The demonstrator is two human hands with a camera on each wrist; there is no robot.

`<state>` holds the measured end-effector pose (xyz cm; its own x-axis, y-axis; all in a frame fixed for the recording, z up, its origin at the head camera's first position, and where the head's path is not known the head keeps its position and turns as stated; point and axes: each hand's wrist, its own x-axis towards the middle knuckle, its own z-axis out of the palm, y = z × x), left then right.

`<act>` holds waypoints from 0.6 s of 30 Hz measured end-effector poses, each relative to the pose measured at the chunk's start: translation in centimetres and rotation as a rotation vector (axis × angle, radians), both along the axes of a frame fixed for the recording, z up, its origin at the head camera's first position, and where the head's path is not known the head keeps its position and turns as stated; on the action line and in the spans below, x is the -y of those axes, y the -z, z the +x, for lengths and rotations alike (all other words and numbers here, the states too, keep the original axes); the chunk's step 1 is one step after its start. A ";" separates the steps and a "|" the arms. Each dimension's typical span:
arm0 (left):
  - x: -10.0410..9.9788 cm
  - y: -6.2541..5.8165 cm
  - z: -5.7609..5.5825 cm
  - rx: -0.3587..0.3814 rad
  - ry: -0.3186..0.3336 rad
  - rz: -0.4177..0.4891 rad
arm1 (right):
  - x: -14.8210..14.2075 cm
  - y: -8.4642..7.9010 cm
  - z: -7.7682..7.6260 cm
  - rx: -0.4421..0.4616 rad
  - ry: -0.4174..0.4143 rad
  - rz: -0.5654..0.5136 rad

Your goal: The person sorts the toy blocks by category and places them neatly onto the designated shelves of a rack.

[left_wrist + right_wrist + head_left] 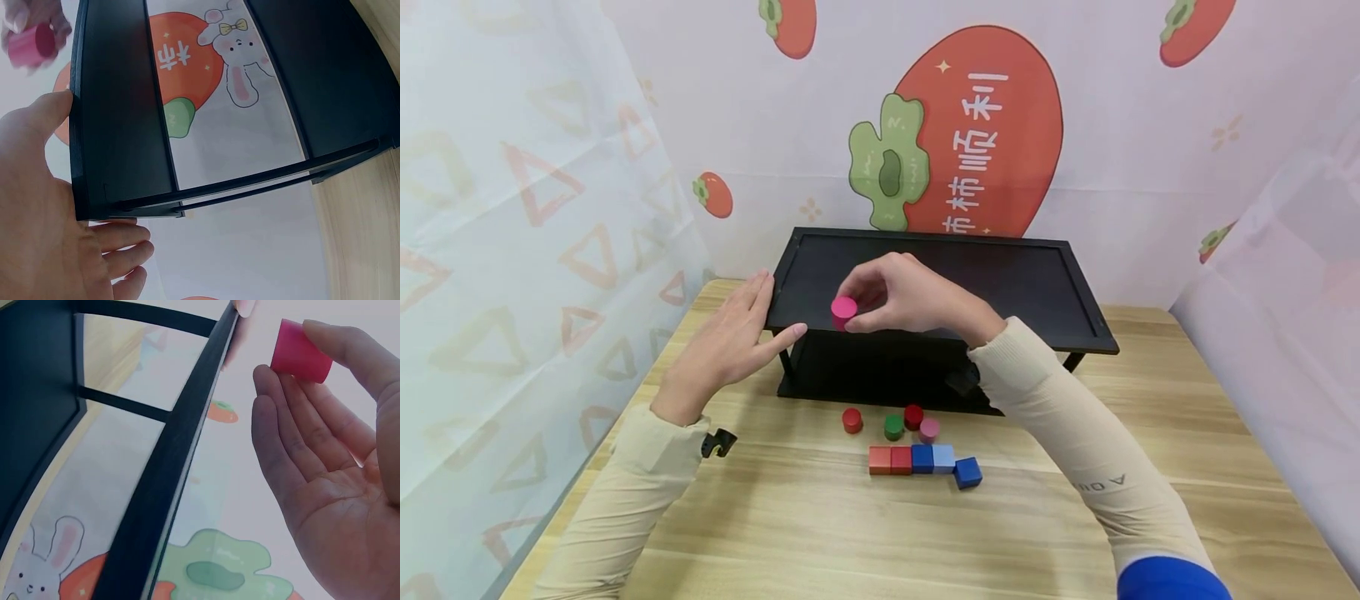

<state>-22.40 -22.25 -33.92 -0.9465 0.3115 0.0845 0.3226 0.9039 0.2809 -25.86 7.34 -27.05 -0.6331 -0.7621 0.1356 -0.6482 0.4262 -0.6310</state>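
My right hand (904, 292) pinches a bright pink cylinder block (844, 312) between thumb and fingertips, above the front part of a black two-tier shelf's top board (1000, 275). In the right wrist view the pink cylinder (301, 351) is raised off the board, its end against the fingertips. My left hand (730, 337) rests against the shelf's left front corner with its fingers extended. The left wrist view shows that thumb (53, 112) at the board's front edge, the other fingers beyond its side.
Before the shelf lie red (852, 420), green (893, 427), dark red (913, 416) and light pink (928, 430) cylinders. Nearer, red and blue cubes (922, 459) form a row, with a turned blue cube (967, 472) at its right end. Printed cloth (1120, 150) hangs behind the wooden table (775, 533).
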 end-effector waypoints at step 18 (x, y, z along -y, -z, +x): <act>0.1 0.1 -0.1 -0.006 -0.003 0.000 | 6.5 0.4 -2.7 0.007 0.138 0.035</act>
